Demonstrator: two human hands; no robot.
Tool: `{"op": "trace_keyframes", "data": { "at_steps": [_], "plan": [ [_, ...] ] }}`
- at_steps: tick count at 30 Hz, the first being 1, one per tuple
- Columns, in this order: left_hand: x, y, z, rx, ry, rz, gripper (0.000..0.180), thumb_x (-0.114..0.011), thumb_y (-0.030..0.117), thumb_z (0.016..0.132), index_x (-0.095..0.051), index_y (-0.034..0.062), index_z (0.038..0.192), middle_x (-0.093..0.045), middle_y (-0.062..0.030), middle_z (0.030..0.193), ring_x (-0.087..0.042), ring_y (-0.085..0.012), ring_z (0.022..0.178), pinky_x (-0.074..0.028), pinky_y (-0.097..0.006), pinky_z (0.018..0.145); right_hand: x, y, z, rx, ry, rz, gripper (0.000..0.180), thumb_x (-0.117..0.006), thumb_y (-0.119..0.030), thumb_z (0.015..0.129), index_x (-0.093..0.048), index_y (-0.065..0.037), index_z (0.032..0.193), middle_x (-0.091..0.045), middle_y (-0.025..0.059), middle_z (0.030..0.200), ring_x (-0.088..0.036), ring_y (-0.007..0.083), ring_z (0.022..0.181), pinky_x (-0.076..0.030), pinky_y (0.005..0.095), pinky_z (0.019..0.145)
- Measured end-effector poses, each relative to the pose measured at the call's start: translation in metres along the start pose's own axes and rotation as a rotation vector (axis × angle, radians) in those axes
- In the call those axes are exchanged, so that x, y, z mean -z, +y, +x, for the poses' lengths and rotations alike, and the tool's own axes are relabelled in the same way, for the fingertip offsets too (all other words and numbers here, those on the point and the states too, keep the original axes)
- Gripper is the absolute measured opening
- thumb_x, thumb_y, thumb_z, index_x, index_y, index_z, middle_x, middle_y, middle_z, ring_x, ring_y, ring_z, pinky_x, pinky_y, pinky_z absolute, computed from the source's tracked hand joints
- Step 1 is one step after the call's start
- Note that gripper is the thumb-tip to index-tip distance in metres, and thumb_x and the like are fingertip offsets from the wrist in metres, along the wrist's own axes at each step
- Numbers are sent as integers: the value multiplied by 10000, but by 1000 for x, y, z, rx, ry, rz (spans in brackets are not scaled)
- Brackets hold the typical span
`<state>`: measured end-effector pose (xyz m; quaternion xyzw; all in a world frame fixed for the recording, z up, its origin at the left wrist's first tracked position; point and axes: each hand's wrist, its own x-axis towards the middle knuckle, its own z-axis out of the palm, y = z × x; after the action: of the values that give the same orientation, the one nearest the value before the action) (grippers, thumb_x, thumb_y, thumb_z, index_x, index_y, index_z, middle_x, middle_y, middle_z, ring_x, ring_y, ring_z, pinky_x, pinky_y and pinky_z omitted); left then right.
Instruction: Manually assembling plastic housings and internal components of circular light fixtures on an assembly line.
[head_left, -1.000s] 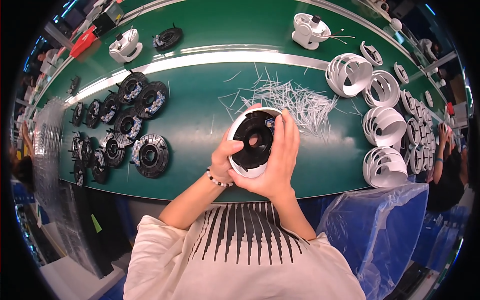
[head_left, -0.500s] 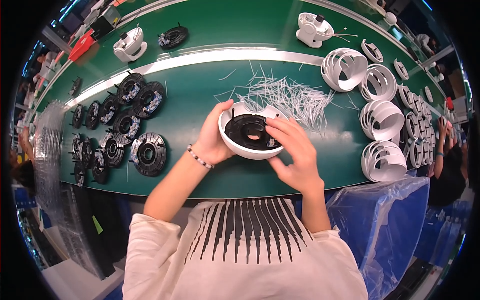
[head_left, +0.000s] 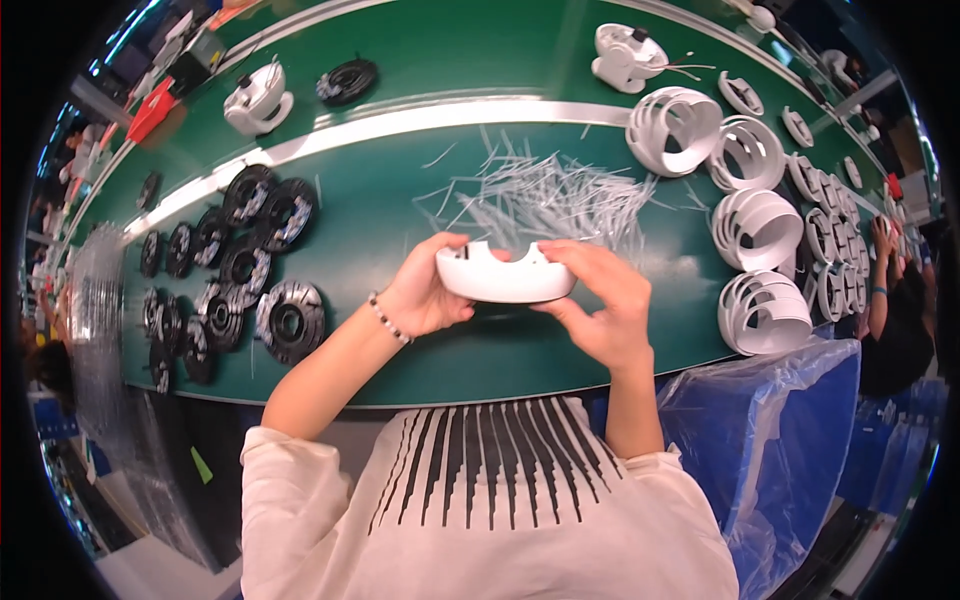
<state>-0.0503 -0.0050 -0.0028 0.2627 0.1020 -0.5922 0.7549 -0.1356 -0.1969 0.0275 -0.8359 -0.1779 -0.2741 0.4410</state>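
Housing (head_left: 507,280), white and bowl-shaped, has just tipped so that its smooth outer wall faces the viewer, with a curved notch in its top edge. Half a second ago its mouth lay open, the black disc plain inside; now the interior is almost wholly hidden, so how the disc sits cannot be judged from this angle.

Both hands are clamped on the housing, one at each end, above the green worktable (head_left: 470,365) near its front edge. The left hand (head_left: 425,290), a beaded bracelet (head_left: 388,318) at its wrist, wraps the left end; the right hand (head_left: 612,300) grips the right end, fingers over the rim and thumb below. A second ago the mouth faced the viewer and the hands were closer together. The pile of white strips (head_left: 560,190) beyond, the black discs with circuit boards (head_left: 308,325) on the left and the white rings (head_left: 788,330) on the right stay where they were
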Motion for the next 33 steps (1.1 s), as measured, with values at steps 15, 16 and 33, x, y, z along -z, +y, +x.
{"op": "trace_keyframes", "data": {
  "at_steps": [15,16,33],
  "plan": [
    [3,206,149,-766,423,371,374,-473,206,835,-263,124,1134,-487,-265,988,-606,-367,714,-547,-426,550,93,120,50,-278,218,-762,414,-725,-171,606,-559,0,945,-564,131,948,-509,293,921,-383,361,842],
    [12,220,157,-762,402,340,396,-463,196,840,-235,129,1155,-461,-252,1038,-602,-377,707,-545,-443,553,83,128,48,-258,170,-758,442,-732,-166,588,-553,-5,960,-556,130,996,-489,296,970,-362,367,875],
    [65,312,95,-537,1430,1955,521,-672,237,640,-491,99,1109,-361,-140,1252,-227,-346,1229,-262,-561,930,78,177,27,-226,276,-646,105,-509,15,773,-519,46,873,-565,159,845,-556,282,766,-440,320,697]
  ]
}}
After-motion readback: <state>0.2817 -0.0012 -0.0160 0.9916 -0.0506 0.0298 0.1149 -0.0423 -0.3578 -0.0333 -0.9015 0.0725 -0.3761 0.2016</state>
